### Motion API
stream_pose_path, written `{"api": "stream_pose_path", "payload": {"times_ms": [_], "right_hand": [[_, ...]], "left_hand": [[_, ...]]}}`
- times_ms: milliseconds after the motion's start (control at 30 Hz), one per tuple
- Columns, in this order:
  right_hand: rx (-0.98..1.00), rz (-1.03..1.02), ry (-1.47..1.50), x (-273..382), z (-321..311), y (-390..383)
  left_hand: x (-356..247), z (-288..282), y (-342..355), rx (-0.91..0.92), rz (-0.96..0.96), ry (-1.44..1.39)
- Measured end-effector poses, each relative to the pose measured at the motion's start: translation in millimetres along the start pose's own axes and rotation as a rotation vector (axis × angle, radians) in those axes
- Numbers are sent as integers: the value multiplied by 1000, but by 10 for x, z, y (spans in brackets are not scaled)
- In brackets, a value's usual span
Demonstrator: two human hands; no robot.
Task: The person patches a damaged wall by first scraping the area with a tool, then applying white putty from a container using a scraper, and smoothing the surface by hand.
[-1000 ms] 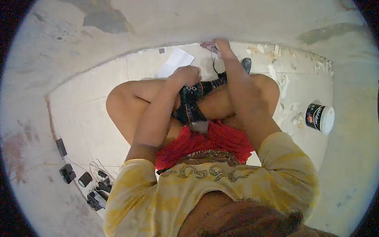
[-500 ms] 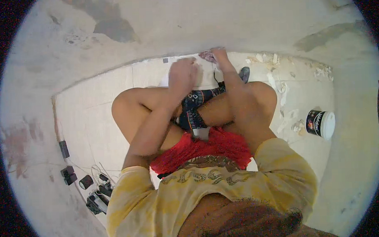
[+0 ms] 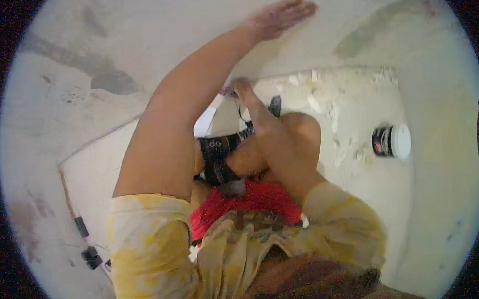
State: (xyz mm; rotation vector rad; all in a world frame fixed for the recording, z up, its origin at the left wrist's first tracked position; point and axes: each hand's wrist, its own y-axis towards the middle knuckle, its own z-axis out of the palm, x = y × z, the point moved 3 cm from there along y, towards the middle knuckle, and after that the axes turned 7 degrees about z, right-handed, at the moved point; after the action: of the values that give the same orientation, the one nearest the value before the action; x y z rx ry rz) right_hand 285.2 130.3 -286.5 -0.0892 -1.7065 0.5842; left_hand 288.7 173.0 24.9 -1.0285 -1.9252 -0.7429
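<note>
My left hand (image 3: 285, 17) is raised high in front of the pale wall (image 3: 351, 19). Its fingers are stretched out and nothing shows in them. Whether it touches the wall I cannot tell. Low by the foot of the wall, my right hand (image 3: 243, 86) is closed around a small purplish patterned thing (image 3: 227, 91), mostly covered and too blurred to name. A thin dark cord (image 3: 240, 110) hangs below that hand. Between my left forearm and my sock (image 3: 218, 145) a flat white sheet-like thing (image 3: 205, 123) lies partly hidden.
I sit cross-legged on a light tiled floor (image 3: 103, 175). A black and white tub (image 3: 391, 142) stands at the right. Pale flakes (image 3: 314, 102) are scattered along the wall's foot. Small black boxes (image 3: 90, 256) with cords lie at the left. A dark grey rounded object (image 3: 275, 106) is beyond my right knee.
My left hand has swung up from low over the floor to high before the wall, its fingers opening out. My right hand stays low with the patterned thing. The whole view has shifted.
</note>
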Motion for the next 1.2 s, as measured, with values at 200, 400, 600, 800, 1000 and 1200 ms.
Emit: {"api": "stream_pose_path", "payload": {"times_ms": [200,400,600,800,1000,1200], "right_hand": [[-125,-30,-158,-112,-127,74],[-126,-28,-111,57,69,-62],[-485,-51,-460,-272,-237,282],[-191,-31,-360,-95,315,90],[-120,153,59,110,191,-159],[8,-389,-680,13,-230,73]], "left_hand": [[-589,172,-329,-84,-79,-135],[-1106,382,-1890,106,-188,-604],[-1418,-154,-2433,173,-688,-805],[-1818,-71,-3079,28,-1155,-1040],[-2021,196,-2964,73,-1269,-1290],[-2213,215,-2722,65,-1057,-1255]]}}
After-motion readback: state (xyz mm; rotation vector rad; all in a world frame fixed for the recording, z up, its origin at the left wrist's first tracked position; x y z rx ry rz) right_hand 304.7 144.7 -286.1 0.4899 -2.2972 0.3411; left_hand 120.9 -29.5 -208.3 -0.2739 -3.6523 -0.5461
